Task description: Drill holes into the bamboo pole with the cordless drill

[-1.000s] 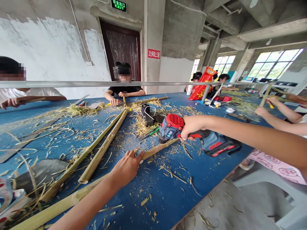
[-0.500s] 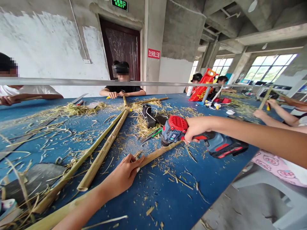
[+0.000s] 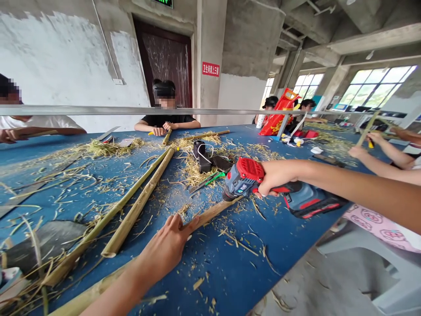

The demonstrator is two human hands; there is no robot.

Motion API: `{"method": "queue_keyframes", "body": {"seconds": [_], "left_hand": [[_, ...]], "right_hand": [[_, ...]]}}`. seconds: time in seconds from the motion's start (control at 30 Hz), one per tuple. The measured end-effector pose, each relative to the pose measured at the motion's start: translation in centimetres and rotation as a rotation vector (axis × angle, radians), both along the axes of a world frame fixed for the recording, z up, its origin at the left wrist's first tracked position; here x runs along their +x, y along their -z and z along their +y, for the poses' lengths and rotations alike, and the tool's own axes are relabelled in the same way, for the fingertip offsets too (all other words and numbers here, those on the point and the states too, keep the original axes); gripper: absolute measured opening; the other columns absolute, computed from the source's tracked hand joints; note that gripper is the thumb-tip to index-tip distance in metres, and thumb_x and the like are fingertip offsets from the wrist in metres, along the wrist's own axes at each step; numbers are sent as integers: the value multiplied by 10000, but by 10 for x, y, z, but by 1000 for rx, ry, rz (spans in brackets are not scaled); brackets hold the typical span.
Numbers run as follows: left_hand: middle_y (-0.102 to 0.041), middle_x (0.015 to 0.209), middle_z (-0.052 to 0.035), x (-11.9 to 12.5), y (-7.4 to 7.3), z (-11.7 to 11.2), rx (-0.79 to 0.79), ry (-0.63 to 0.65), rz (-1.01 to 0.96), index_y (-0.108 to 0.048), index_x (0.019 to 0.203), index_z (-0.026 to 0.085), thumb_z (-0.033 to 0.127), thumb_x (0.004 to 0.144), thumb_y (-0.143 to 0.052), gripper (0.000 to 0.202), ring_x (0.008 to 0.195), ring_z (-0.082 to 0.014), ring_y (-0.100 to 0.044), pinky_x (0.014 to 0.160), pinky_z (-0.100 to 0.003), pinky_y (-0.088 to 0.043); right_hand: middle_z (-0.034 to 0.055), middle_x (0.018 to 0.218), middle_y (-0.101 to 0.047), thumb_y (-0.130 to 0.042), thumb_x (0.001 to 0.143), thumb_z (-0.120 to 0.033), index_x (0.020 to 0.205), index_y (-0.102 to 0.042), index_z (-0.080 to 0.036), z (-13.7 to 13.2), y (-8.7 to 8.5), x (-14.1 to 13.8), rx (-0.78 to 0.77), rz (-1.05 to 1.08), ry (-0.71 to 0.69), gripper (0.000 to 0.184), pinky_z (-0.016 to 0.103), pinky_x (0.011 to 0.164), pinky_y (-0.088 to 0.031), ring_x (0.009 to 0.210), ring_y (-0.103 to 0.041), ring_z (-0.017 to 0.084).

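Note:
My right hand (image 3: pixel 275 176) is closed around the grip of a red and blue-grey cordless sander (image 3: pixel 241 177). The round head of the sander rests on or just over the far part of a stripped wooden pole (image 3: pixel 213 213). My left hand (image 3: pixel 167 240) is closed on the same pole, nearer to me, with the thumb lying along its top. From under my left forearm the pole runs to the lower left edge of the view. The contact face of the sander is hidden.
Two more poles (image 3: pixel 141 199) lie left of my left hand. Beyond the sander are a green-handled knife (image 3: pixel 207 182) and a black device with a white cable (image 3: pixel 202 158). Shavings litter the blue table (image 3: pixel 263 263). Co-workers (image 3: pixel 166 118) sit around it. A metal bar (image 3: pixel 131 110) crosses above.
The sander has shifted slightly right and my left hand slightly down and left, while the view itself moved a little. Both hands keep their holds. The co-worker opposite has moved a stick slightly.

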State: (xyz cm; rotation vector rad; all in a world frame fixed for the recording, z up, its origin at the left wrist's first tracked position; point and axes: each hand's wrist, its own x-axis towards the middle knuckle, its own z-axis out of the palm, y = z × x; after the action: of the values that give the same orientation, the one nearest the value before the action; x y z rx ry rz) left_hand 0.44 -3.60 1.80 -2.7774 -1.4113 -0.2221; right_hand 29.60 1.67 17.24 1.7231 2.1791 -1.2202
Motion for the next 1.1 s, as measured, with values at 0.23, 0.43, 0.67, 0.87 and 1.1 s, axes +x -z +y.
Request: {"method": "queue_keyframes", "body": {"seconds": [0.23, 0.43, 0.67, 0.87, 1.1], "left_hand": [[-441, 862, -62, -6, 5, 3, -57, 37, -152, -355, 1316, 301, 192, 862, -338, 467, 802, -156, -474, 767, -304, -437], [-452, 846, -58, -7, 9, 5, -71, 36, -202, -386, 1303, 277, 170, 852, -358, 464, 778, -143, -468, 759, -296, -435], [-444, 861, -62, -5, 7, 1, -78, 24, -180, -367, 1308, 302, 161, 852, -344, 478, 789, -155, -459, 749, -317, -428], [-443, 856, -60, -4, 3, 0, -106, 16, -171, -358, 1312, 303, 159, 850, -345, 484, 786, -153, -463, 746, -313, -433], [-448, 866, -60, -4, 4, -1, -139, 14, -176, -351, 1317, 295, 153, 849, -343, 489, 809, -156, -463, 776, -320, -429]], "right_hand": [[-18, 393, -458, -537, 525, -89, 450, -450, -153, -5, -4, -7, 47, -35, -1, 131, 204, 371, -348, 380, -436, 85], [-22, 381, -455, -521, 524, -90, 460, -459, -144, 3, -4, -10, -10, -29, -23, 105, 193, 371, -352, 371, -433, 79], [-23, 388, -469, -544, 514, -107, 491, -454, -133, 10, 0, -22, -69, -91, -44, 96, 203, 378, -380, 376, -451, 90], [-29, 416, -461, -545, 491, -112, 528, -440, -146, 13, 9, -24, -8, -73, -74, 116, 202, 365, -361, 407, -469, 109], [-21, 477, -484, -562, 493, -116, 587, -465, -145, 2, 8, -24, -20, -52, -14, 138, 219, 383, -382, 427, -487, 117]]}}
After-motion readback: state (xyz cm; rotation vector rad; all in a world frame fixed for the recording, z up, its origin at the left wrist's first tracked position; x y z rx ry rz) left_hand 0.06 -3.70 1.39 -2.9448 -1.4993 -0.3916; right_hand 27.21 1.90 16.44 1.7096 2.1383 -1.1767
